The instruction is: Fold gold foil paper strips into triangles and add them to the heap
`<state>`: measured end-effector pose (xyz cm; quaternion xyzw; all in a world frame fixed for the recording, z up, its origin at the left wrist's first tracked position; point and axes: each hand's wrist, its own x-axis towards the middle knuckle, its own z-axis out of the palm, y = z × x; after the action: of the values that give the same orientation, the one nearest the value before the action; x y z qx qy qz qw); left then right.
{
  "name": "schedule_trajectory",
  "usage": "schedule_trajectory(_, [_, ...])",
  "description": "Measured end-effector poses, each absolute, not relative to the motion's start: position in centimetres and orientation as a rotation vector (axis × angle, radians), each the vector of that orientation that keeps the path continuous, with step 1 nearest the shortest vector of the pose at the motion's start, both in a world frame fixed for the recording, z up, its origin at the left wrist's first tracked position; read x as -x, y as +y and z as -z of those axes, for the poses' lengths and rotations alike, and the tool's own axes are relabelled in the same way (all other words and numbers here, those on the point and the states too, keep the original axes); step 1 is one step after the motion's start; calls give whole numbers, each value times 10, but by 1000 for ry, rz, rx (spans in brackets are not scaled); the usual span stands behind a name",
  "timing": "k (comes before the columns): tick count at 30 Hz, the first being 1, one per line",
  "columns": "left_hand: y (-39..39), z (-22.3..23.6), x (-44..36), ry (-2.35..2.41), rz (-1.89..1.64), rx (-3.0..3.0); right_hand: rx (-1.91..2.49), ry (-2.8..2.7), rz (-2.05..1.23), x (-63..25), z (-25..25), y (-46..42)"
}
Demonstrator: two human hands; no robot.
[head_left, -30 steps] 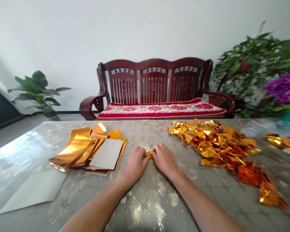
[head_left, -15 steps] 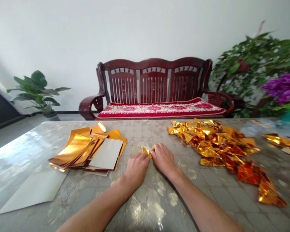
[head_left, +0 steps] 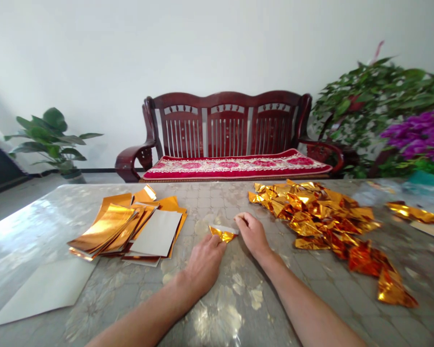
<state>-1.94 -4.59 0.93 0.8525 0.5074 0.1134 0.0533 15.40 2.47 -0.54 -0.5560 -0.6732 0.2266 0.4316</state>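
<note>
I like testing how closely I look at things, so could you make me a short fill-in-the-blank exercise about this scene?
1. The fingers lying over part of the small folded paper belong to the ____ hand.
2. The pile of crumpled gold pieces lies to the ____ of the stack of flat sheets.
3. The flowers near the picture's right edge are ____ in colour.

Missing words: left; right; purple.

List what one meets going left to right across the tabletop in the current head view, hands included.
Flat pale-grey sheet, loose stack of rectangular gold-foil sheets, left hand, small folded gold-foil piece, right hand, heap of crumpled shiny gold-foil pieces.
</note>
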Motion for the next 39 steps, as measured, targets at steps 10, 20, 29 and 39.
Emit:
schedule_trajectory(10, [-25, -13, 34, 1400, -526, -2588, 1330, -2062, -514, -151, 3, 15])
schedule_trajectory(20, [4, -10, 43, 1595, -690, -2351, 1500, -2192, -326, -157, -3, 23])
schedule_trajectory(29, [22, -11, 51, 1692, -511, -2196, 1481, -2288, -319, -165, -5, 28])
schedule_trajectory(39, [24, -9, 49, 1713, -531, -2165, 1437, -2299, -358, -162, -11, 28])
